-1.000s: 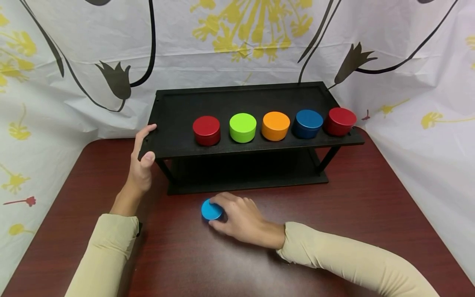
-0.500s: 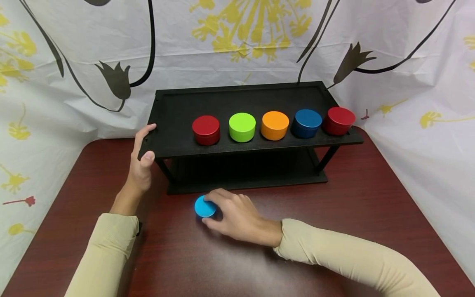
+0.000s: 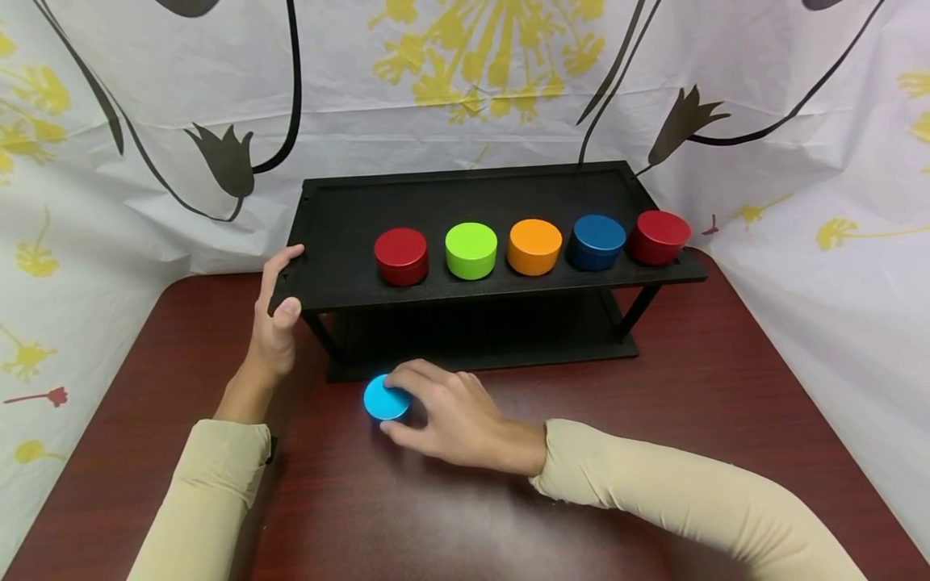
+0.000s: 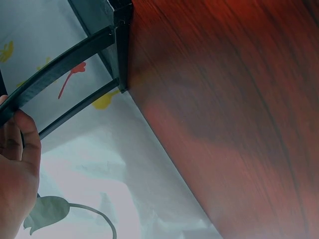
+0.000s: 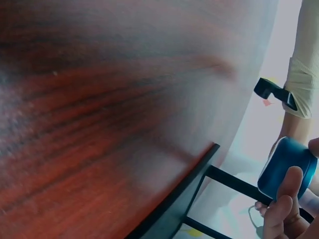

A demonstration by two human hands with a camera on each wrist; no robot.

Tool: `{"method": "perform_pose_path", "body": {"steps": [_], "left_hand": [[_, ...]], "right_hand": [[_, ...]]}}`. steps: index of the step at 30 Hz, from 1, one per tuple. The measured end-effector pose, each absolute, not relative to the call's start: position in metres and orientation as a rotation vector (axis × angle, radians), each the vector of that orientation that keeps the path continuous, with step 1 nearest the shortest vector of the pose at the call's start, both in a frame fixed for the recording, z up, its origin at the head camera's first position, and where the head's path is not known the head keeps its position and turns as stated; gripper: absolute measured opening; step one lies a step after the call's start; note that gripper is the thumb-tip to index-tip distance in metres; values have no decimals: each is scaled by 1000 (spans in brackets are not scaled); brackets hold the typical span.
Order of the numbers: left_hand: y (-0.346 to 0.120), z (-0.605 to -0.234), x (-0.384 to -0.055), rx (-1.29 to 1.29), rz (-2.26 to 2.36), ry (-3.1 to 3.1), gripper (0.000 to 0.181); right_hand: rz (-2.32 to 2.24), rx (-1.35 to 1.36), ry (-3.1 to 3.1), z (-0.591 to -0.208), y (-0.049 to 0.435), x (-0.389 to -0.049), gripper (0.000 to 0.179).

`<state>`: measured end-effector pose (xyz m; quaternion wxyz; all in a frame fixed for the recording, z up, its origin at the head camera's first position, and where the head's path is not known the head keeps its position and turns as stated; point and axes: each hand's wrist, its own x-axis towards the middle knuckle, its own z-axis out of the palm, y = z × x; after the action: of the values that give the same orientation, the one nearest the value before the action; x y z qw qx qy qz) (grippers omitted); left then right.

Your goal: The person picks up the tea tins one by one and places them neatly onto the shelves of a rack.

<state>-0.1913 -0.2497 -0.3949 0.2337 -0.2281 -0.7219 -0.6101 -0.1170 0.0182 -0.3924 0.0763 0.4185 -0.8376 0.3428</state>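
My right hand (image 3: 458,420) pinches a light blue round tin (image 3: 385,395) between thumb and fingers, in front of the black two-tier shelf (image 3: 465,198). In the right wrist view the blue tin (image 5: 284,169) appears off the table, with fingertips curled on its side. At the shelf's left end my left hand (image 3: 274,343) grips the top board's edge, thumb in front and a finger on top. The left wrist view shows this left hand (image 4: 20,164) around the black edge. Along the shelf's front stand red (image 3: 402,257), lime green (image 3: 471,252), orange (image 3: 534,248), dark blue (image 3: 596,242) and red tins (image 3: 658,238).
The shelf's lower board (image 3: 479,331) lies under the top one, between slanted legs (image 3: 639,312). A dark red wooden table (image 3: 349,516) carries everything. A white patterned cloth (image 3: 436,137) hangs behind and at both sides.
My right hand has moved left and toward the shelf with the light blue tin, which looks slightly larger now. The left hand stays on the shelf's edge, and the tins on top have not moved.
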Motion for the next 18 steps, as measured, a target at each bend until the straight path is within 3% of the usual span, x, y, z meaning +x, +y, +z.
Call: {"method": "perform_pose_path", "body": {"steps": [18], "left_hand": [[-249, -395, -191, -631, -1702, -1964, 73]], "right_hand": [[1039, 1285, -2387, -366, 9, -123, 41]]}}
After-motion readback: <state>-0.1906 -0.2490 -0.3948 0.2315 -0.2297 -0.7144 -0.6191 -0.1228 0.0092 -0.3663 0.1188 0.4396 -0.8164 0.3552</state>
